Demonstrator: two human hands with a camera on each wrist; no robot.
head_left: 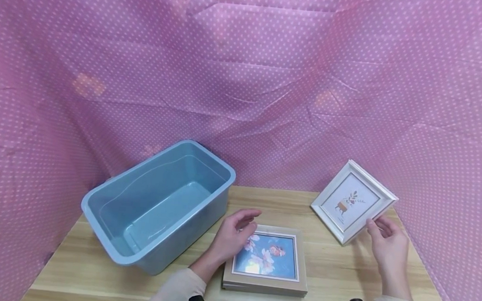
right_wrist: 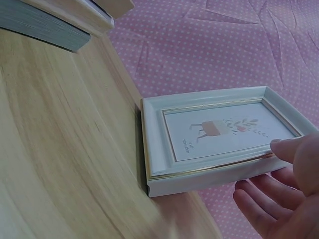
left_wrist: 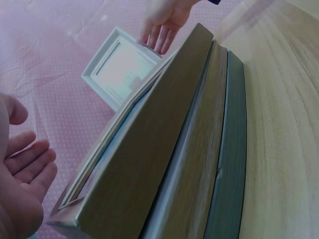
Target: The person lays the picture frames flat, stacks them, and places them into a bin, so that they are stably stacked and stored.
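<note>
My right hand (head_left: 390,245) pinches a white picture frame (head_left: 329,202) at its right edge, thumb on the front and fingers behind. The frame is tilted up, and its print shows a plant in a pot. In the right wrist view, the lower edge of the white frame (right_wrist: 214,167) meets the tabletop. A stack of picture frames (head_left: 264,282) lies flat in front of me, a blue floral picture in the top one. Over the left edge of that stack is my left hand (head_left: 233,233), fingers loosely bent and holding nothing. The left wrist view shows its fingers (left_wrist: 32,159) apart from the stack.
A blue-grey plastic bin (head_left: 219,206) stands on the left of the wooden table (head_left: 332,283), with nothing seen inside. Pink dotted cloth (head_left: 273,77) hangs behind the table and along both sides.
</note>
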